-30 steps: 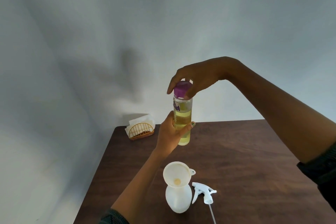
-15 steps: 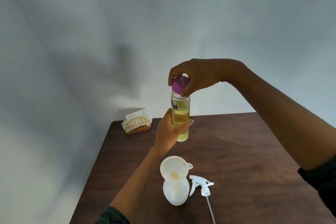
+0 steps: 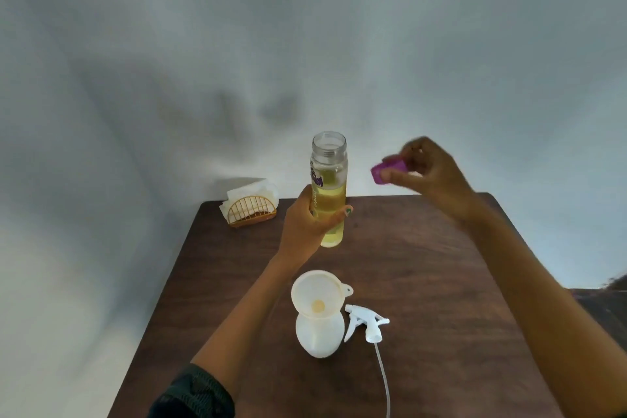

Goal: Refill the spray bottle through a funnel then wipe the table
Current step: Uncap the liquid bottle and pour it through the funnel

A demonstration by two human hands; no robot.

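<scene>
My left hand [image 3: 303,224] grips a clear bottle [image 3: 329,180] of yellow liquid, held upright above the table with its mouth uncovered. My right hand [image 3: 425,170] is off to the bottle's right, pinching the purple cap [image 3: 386,170] between thumb and fingers. Nearer to me a white spray bottle [image 3: 319,336] stands on the dark wooden table [image 3: 424,265] with a white funnel [image 3: 317,293] seated in its neck. Its white trigger sprayer head [image 3: 368,322] lies on the table just to the right, with the dip tube trailing toward me.
A wicker napkin holder [image 3: 251,209] with white napkins sits at the table's far left corner against the pale wall. The table's left edge runs diagonally beside my left forearm. Another dark surface [image 3: 604,309] shows at the right edge.
My right hand has taken the purple cap off the bottle and carried it to the right. The bottle's mouth now stands uncovered; my left hand still holds the bottle.
</scene>
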